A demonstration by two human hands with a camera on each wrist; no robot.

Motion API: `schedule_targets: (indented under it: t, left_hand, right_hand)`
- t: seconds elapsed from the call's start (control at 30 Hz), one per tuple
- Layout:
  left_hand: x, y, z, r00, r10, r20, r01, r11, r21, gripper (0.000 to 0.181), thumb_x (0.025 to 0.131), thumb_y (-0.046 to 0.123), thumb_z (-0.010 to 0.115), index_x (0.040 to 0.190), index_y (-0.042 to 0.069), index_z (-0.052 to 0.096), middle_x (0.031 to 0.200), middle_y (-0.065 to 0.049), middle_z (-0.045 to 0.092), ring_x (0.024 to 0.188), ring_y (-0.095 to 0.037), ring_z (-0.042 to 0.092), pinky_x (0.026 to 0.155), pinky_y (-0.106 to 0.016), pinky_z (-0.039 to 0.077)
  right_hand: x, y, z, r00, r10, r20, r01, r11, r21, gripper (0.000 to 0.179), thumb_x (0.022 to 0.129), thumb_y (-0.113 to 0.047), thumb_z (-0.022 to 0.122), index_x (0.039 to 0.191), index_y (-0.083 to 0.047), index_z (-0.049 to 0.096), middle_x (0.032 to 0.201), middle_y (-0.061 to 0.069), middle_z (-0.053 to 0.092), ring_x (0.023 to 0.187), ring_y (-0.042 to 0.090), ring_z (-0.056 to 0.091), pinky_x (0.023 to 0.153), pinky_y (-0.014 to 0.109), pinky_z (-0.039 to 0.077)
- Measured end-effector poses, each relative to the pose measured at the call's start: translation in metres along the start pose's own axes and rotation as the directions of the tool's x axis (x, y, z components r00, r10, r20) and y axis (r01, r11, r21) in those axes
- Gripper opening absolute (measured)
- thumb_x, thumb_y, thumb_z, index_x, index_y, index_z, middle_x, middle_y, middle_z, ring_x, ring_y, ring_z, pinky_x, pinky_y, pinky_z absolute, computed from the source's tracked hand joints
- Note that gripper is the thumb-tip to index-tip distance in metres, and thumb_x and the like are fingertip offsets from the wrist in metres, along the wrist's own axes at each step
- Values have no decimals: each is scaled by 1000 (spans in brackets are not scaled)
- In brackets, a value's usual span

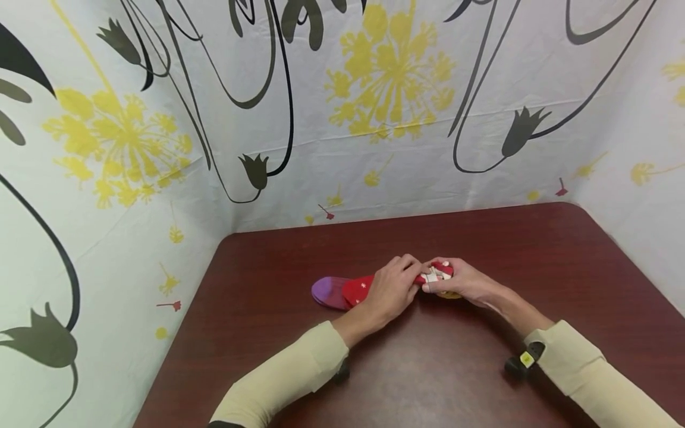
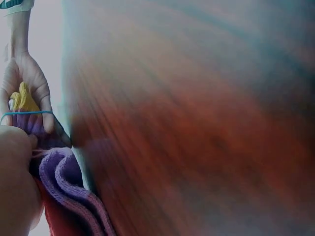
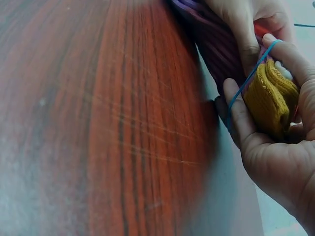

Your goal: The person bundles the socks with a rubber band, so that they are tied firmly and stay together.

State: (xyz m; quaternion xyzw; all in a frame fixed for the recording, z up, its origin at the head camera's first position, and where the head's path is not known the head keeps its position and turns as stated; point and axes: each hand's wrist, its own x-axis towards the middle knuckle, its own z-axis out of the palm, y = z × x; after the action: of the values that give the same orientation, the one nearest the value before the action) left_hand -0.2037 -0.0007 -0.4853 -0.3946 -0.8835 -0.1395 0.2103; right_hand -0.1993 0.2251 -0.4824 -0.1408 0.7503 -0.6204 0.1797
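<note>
A bundle of knitted socks (image 1: 357, 291) lies across the table, red with white marks and purple at its left end. My left hand (image 1: 390, 286) grips its middle, fingers curled over the top. At the right end my right hand (image 1: 467, 279) holds the socks between fingers and thumb. A mustard-yellow sock end (image 3: 269, 101) shows inside the right palm in the right wrist view. Around the right fingers and across the socks stretches a thin blue rubber band (image 2: 29, 112). The purple ribbed cuffs (image 2: 66, 179) hang in folds beside the left hand in the left wrist view.
The dark red-brown wooden table (image 1: 299, 244) has rounded far corners. White cloth walls (image 1: 321, 160) printed with yellow and grey flowers surround its far and side edges. A black wrist camera (image 1: 516, 367) with a yellow tag sits under the right sleeve.
</note>
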Motion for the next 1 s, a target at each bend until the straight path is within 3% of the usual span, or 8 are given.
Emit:
schedule_targets:
  t: [0.33, 0.43, 0.63, 0.77, 0.9, 1.0]
  left_hand:
    - [1, -2, 1, 996, 5, -87, -8, 1000, -29, 27, 92, 9, 73, 118, 16, 69, 118, 1, 62, 103, -14, 61, 81, -25, 58]
    - [3, -1, 1, 998, 4, -68, -5, 1000, -17, 28, 93, 10, 71, 120, 16, 66, 119, 1, 62, 104, -14, 60, 84, -25, 57]
    - [7, 0, 0, 1000, -14, 26, 14, 1000, 0, 37, 93, 18, 77, 127, 18, 63, 121, 3, 64, 105, -13, 61, 93, -28, 53]
    - [11, 1, 0, 1000, -25, 19, 24, 999, 23, 33, 91, 18, 80, 119, 20, 63, 114, 5, 66, 98, -12, 62, 84, -27, 55]
    - [13, 1, 1, 999, -32, -18, 33, 999, 43, 29, 90, 17, 79, 112, 19, 61, 109, 5, 63, 91, -12, 60, 72, -25, 56]
    - [13, 1, 2, 998, -38, -54, 41, 998, 53, 27, 89, 13, 78, 109, 19, 61, 110, 4, 63, 92, -12, 61, 70, -26, 56]
  right_hand:
    - [-3, -2, 7, 997, 74, 11, -75, 980, 187, 39, 99, -10, 77, 128, 8, 60, 110, 9, 70, 97, 20, 67, 87, 32, 59]
    - [-3, -3, 9, 997, 76, -8, -73, 979, 192, 37, 100, -10, 76, 128, 8, 60, 111, 9, 70, 96, 20, 67, 87, 31, 58]
    - [-4, -6, 9, 997, 61, -37, -55, 989, 134, 51, 95, -9, 81, 134, 12, 54, 112, 11, 69, 97, 21, 66, 85, 29, 58]
    - [-3, -7, 10, 999, 44, -11, -42, 988, 149, 48, 95, -8, 80, 131, 13, 55, 110, 11, 70, 96, 19, 67, 85, 30, 58]
    - [-3, -3, 13, 999, 31, 18, -34, 977, 209, 38, 98, -6, 76, 128, 9, 57, 110, 11, 72, 94, 18, 71, 86, 32, 59]
    - [-3, 0, 16, 999, 12, 44, -23, 965, 262, 33, 101, -6, 73, 128, 6, 59, 111, 11, 74, 95, 21, 74, 88, 34, 61]
